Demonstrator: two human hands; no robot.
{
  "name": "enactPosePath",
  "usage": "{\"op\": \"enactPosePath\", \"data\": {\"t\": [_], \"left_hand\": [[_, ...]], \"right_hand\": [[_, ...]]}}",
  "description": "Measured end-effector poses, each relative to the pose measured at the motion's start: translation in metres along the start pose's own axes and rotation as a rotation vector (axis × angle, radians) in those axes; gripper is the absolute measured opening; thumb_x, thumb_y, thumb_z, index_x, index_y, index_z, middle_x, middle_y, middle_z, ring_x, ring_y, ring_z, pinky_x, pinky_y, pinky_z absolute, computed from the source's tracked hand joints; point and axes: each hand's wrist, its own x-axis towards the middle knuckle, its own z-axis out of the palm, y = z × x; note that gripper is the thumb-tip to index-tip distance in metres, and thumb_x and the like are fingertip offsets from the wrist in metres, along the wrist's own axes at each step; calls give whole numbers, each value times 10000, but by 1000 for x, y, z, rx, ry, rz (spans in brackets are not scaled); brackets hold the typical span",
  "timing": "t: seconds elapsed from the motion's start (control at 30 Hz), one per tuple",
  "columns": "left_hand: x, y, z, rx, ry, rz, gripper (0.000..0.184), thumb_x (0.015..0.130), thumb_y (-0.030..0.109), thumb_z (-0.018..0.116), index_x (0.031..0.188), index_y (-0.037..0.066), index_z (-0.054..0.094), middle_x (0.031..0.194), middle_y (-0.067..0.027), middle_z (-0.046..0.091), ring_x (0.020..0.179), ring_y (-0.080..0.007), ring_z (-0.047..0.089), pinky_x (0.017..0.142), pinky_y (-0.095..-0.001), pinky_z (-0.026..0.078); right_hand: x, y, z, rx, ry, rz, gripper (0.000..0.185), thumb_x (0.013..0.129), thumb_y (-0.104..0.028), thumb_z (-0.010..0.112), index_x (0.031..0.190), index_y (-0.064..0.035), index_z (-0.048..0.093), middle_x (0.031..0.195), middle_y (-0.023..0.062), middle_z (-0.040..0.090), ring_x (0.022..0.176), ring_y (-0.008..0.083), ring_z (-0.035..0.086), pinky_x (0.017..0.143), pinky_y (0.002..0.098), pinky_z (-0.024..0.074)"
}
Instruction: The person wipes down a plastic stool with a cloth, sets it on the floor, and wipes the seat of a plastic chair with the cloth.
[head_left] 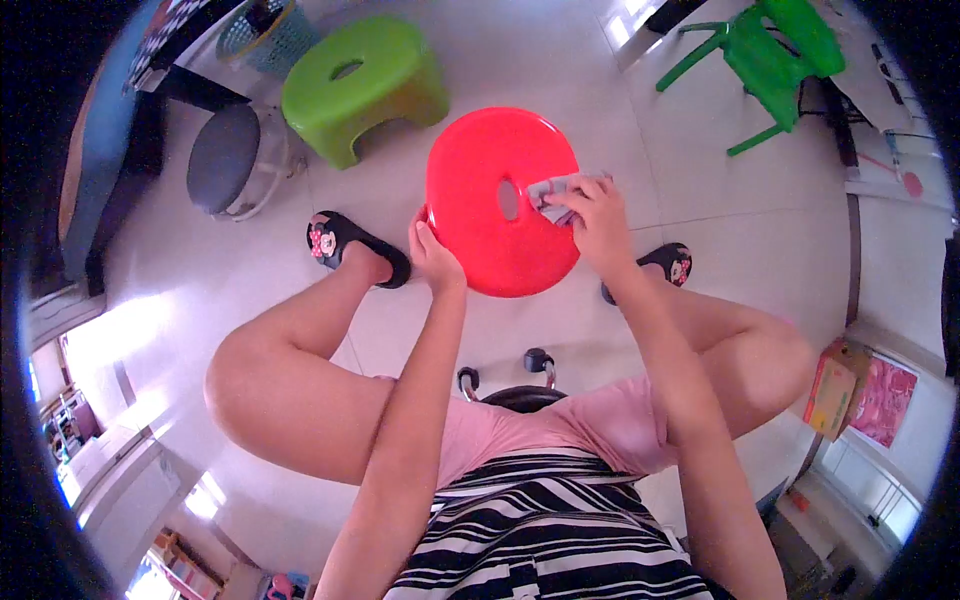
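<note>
Here we are, eyes on the red stool (472, 160), dead ahead between the spread knees, its round seat filling the middle of the view. Call the top of the view twelve. The right hand (597, 212) sits at three o'clock on that seat, fingers bunched, pinching a crumpled cloth (551, 186). And here's the one that matters: the cloth lies flat to the red just beside the slot (509, 200), on its three o'clock side. That slot runs long from twelve to six; the cloth stretches roughly nine to three, so the two axes cross. From the right hand, most of the seat lies toward nine.

Over to the left hand (436, 258), down at eight o'clock, up against the rim, no cloth in it. Its fingers go partly out of sight round the edge, so I can't tell how tightly they're curled. For the cloth, the right hand is clearly nearer; the left is across the seat from it. Legs hidden, so no telling whether the red stool stands or tips. Out at ten, well apart, a green stool (400, 75); at two, a green chair (765, 65).
</note>
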Motion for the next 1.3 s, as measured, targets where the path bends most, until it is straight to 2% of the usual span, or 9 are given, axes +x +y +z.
{"op": "enactPosePath", "data": {"t": [0.53,0.57,0.67,0.73,0.83,0.9,1.03,1.13,1.3], "left_hand": [[-3,8,1,70,25,30,409,1007,284,313,1141,0,576,1071,-117,625,993,-228,583,893,-351,444],[-7,16,0,67,27,28,407,1006,281,311,1139,3,578,1062,-121,628,989,-233,584,890,-355,444],[-4,12,-3,367,77,87,403,1002,278,306,1119,12,584,1010,-148,636,944,-265,600,863,-375,451],[0,7,-3,468,98,183,384,1001,286,329,1085,16,589,986,-196,640,918,-349,608,809,-424,459],[5,11,-3,688,105,114,343,991,288,386,1091,24,582,1014,-216,636,955,-410,581,805,-465,450],[7,13,-6,798,103,166,330,985,286,403,1120,35,569,1045,-199,629,993,-392,571,844,-466,440],[9,26,-8,962,137,431,318,980,267,419,1176,51,544,1115,-175,603,1064,-359,542,923,-467,408],[2,79,2,953,-162,785,318,984,251,416,1193,47,541,1167,-175,574,1129,-331,513,988,-440,377],[-9,143,39,501,-711,437,347,1010,276,388,1207,26,526,1147,-160,581,1139,-272,534,988,-373,394]], "right_hand": [[-62,-67,3,39,-21,183,366,649,28,644,944,-180,703,1017,21,592,1013,294,518,884,476,369],[-63,-75,1,6,45,145,438,584,91,601,933,-154,702,933,59,593,944,320,526,794,436,406],[-68,-80,0,41,33,124,436,589,95,598,932,-150,707,944,69,596,947,322,529,803,435,410],[-68,-80,-6,74,-50,152,444,589,99,594,950,-131,709,948,85,596,938,329,533,808,423,425],[-59,-75,-15,176,-131,196,413,629,64,606,982,-125,709,911,104,599,883,329,553,782,419,448],[-51,-67,-26,306,-179,202,327,718,-24,659,1019,-141,708,862,108,612,801,305,597,726,412,475],[-47,-34,-17,732,-257,446,324,779,-34,654,1095,-102,660,899,79,639,829,217,622,761,339,486],[-38,-20,-27,879,-311,564,342,806,-48,655,1144,-72,613,959,45,646,876,169,613,788,316,483],[13,-34,-78,1033,-305,696,334,834,-90,669,1155,-57,584,994,33,638,889,170,611,802,307,492]]}}
